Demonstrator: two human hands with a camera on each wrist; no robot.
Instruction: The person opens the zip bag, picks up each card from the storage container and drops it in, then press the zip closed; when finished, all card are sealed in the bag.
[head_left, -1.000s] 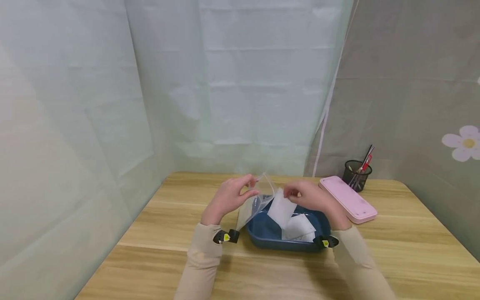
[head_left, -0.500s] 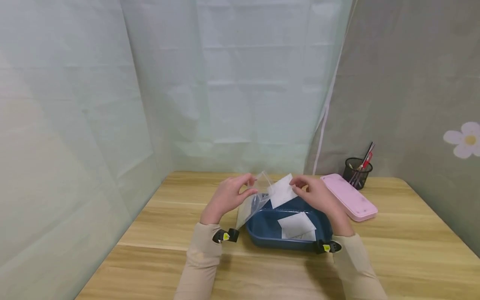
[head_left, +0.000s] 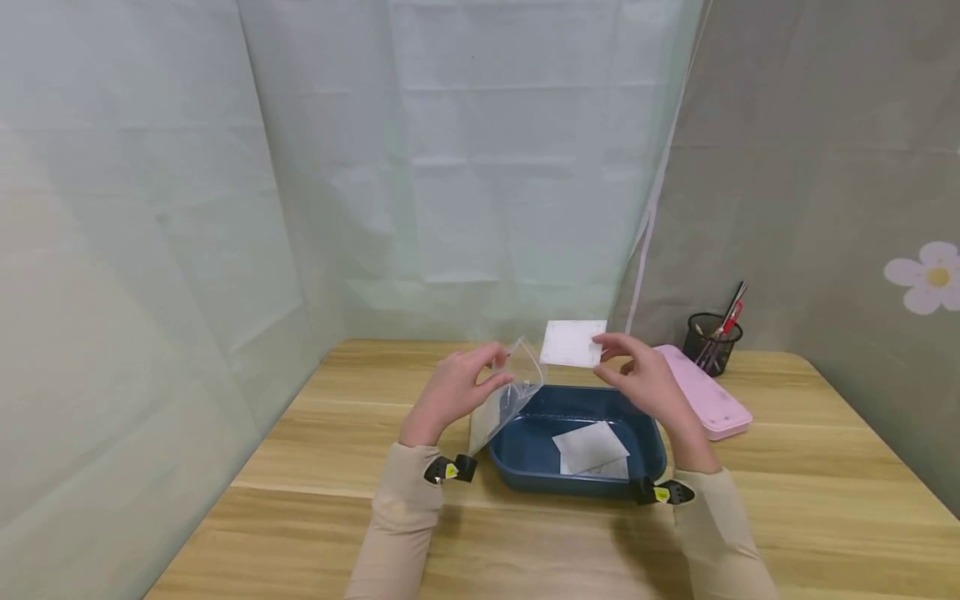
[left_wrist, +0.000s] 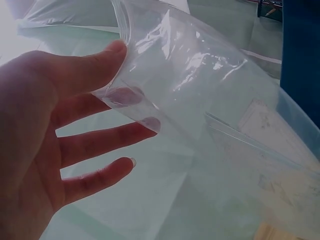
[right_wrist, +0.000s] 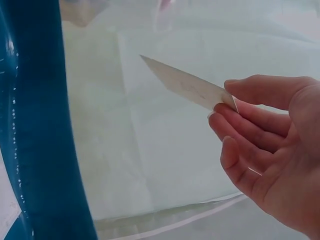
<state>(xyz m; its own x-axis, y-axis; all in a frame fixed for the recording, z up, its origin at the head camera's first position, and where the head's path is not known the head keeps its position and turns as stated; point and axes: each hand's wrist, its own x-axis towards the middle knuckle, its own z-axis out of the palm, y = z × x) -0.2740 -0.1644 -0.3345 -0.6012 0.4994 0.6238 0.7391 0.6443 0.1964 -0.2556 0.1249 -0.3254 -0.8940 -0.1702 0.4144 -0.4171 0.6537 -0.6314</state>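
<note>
My left hand (head_left: 459, 390) pinches the edge of a clear plastic zip bag (head_left: 517, 392), its mouth spread toward the right. In the left wrist view the thumb presses the bag (left_wrist: 190, 65) against the index finger, and a printed white card (left_wrist: 265, 125) shows through the plastic lower down. My right hand (head_left: 648, 379) pinches a white card (head_left: 572, 343) by its right edge, held up behind the blue tray (head_left: 525, 479). Thumb and fingertips grip that card (right_wrist: 187, 85) in the right wrist view. More white cards (head_left: 592, 448) lie overlapping inside the tray.
A pink pencil case (head_left: 705, 396) lies right of the tray, partly behind my right forearm. Behind it stands a black mesh pen cup (head_left: 711, 346) with pens. Fabric curtains (head_left: 487, 208) hang along the back and sides of the wooden table (head_left: 300, 500).
My right hand has lifted the card from over the tray, up and away from the bag mouth, turning it flatter toward the camera. The left hand keeps its hold on the bag.
</note>
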